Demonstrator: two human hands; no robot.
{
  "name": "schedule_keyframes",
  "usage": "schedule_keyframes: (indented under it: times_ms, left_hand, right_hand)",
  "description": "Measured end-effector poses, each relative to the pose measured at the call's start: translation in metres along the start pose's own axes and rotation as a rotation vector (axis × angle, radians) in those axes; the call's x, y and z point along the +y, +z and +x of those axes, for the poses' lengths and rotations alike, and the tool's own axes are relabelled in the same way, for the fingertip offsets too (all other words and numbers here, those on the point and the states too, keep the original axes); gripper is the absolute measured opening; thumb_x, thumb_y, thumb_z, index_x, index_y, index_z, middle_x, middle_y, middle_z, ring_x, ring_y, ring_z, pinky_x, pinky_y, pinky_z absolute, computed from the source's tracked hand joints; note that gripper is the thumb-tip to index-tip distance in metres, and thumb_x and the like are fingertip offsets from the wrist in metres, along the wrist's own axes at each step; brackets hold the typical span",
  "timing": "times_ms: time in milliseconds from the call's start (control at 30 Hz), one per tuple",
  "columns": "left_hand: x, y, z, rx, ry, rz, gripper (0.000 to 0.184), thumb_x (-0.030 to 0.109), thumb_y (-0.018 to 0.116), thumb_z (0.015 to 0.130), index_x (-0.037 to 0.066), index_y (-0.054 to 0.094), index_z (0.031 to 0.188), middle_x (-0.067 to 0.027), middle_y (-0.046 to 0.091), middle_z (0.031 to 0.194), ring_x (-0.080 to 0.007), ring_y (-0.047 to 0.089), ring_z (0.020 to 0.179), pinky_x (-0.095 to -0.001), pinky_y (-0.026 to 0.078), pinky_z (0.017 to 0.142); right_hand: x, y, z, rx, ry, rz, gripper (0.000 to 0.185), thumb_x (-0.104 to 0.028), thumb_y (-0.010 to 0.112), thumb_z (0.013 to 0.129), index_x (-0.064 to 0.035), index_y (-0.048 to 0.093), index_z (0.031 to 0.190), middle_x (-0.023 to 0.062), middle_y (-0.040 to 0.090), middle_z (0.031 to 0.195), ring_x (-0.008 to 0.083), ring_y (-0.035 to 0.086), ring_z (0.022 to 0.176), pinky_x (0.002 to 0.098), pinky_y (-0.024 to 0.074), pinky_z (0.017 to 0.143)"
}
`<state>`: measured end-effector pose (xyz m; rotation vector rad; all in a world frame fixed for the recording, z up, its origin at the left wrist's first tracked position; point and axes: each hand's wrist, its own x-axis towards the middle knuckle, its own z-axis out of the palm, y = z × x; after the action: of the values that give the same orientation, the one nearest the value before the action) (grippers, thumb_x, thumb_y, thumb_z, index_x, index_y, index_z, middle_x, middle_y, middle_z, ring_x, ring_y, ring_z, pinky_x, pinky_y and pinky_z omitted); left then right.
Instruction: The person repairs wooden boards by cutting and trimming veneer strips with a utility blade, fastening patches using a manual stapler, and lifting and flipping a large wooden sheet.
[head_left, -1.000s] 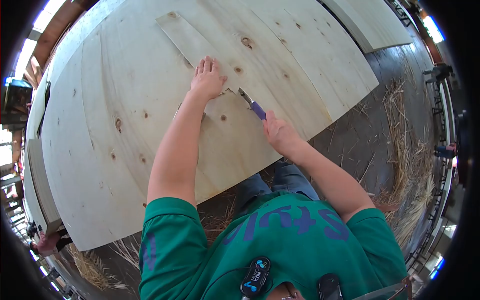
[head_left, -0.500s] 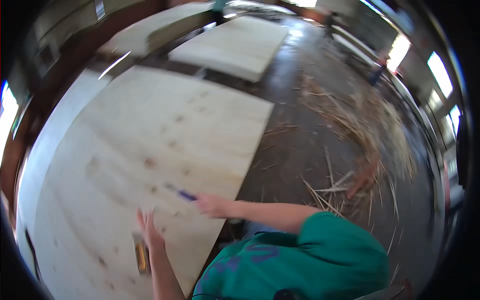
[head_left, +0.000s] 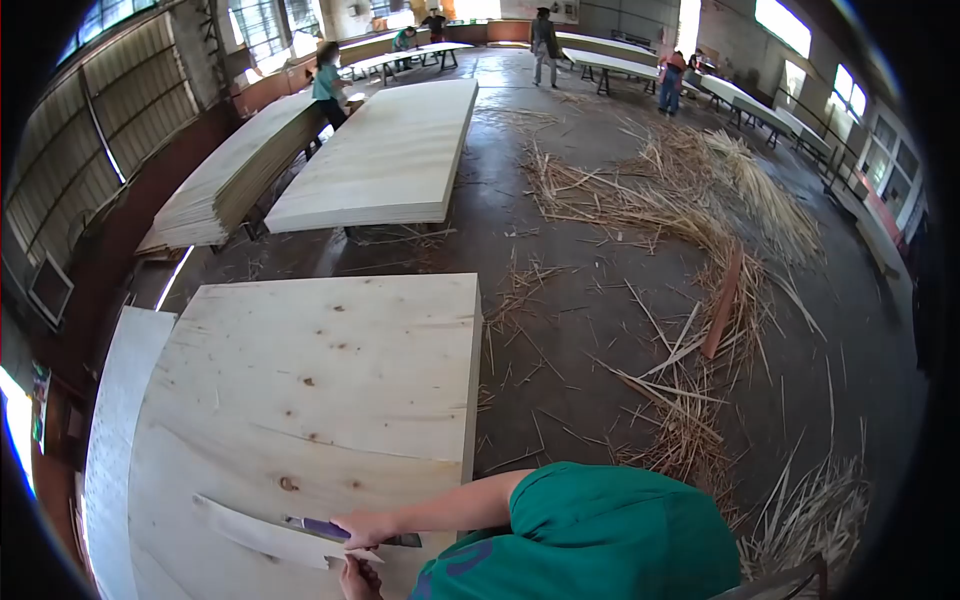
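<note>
My right hand [head_left: 368,527] is wrapped round a purple-handled knife [head_left: 325,528], whose thin metal tip points left. Just below it my left hand [head_left: 360,578] is closed, fingers pinched at the right end of a thin, pale veneer strip [head_left: 255,535]. The strip lies across the top plywood sheet [head_left: 390,390], with a jagged right end near both hands. A dark flat piece [head_left: 408,540] shows just right of my right hand; I cannot tell whether it belongs to a tool. Knots and a long seam mark the sheet.
Beyond are a large plywood stack [head_left: 385,150] and another stack [head_left: 240,165] at left. Wood scraps [head_left: 640,200] and a reddish board [head_left: 724,305] litter the floor at right. A person in teal [head_left: 328,85] stands by the stacks; several others are farther back.
My view has swung and steadied. Both hands have come together low on the sheet, the left now at a veneer strip. The yellow-and-dark object beside my left hand is no longer visible.
</note>
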<state>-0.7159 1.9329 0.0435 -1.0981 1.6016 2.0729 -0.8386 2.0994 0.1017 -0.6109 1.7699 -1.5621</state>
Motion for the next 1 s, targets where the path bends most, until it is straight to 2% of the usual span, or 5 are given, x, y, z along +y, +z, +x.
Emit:
schedule_keyframes:
  times_ms: [267,633,733,833,1000]
  left_hand:
    - [-0.01,-0.021,0.016,-0.071,-0.253,-0.022,0.036,0.043,0.055,0.098,0.014,0.057,0.078,0.0046,0.037,0.053,-0.0091,0.031,0.043,-0.0252,0.024,0.039]
    - [0.033,0.039,-0.042,0.196,-0.279,-0.425,0.026,0.03,0.05,0.101,0.019,0.051,0.077,0.0095,0.033,0.051,-0.006,0.029,0.038,-0.0226,0.024,0.036]
    - [0.093,0.032,-0.076,-0.028,-0.053,-0.567,0.028,0.025,0.046,0.102,0.017,0.041,0.076,0.0082,0.025,0.051,-0.0067,0.025,0.04,-0.0252,0.02,0.038]
    - [0.146,0.042,-0.091,0.206,0.16,-0.275,0.024,0.025,0.047,0.102,0.015,0.046,0.081,0.007,0.037,0.061,-0.0047,0.029,0.045,-0.0222,0.023,0.041]
    - [0.146,0.071,0.01,0.061,0.18,0.027,0.027,0.033,0.05,0.101,0.013,0.051,0.082,0.0059,0.04,0.062,-0.004,0.032,0.048,-0.0212,0.025,0.043]
  right_hand:
    - [-0.008,0.011,0.118,0.061,-0.028,0.701,0.041,-0.055,0.052,0.097,-0.0168,0.049,0.112,0.0006,0.048,0.071,0.0113,0.046,0.044,0.0278,0.0406,0.04]
    - [0.061,0.096,0.17,0.412,-0.415,0.274,0.036,-0.035,0.061,0.097,-0.0049,0.056,0.116,0.0194,0.066,0.089,0.0296,0.063,0.082,0.0392,0.0491,0.075]
    - [0.009,0.058,0.135,0.229,-0.106,0.022,0.029,-0.029,0.062,0.096,-0.0042,0.06,0.111,0.0216,0.068,0.094,0.0297,0.068,0.086,0.0403,0.0509,0.073]
    - [0.034,0.047,0.143,-0.041,0.05,0.696,0.02,-0.022,0.05,0.101,-0.016,0.044,0.119,-0.0021,0.059,0.085,0.0101,0.054,0.058,0.0279,0.045,0.048]
    - [-0.001,-0.099,0.152,0.322,0.078,0.624,0.018,-0.029,0.048,0.102,-0.012,0.043,0.106,0.0047,0.053,0.081,0.0129,0.056,0.062,0.031,0.0544,0.057]
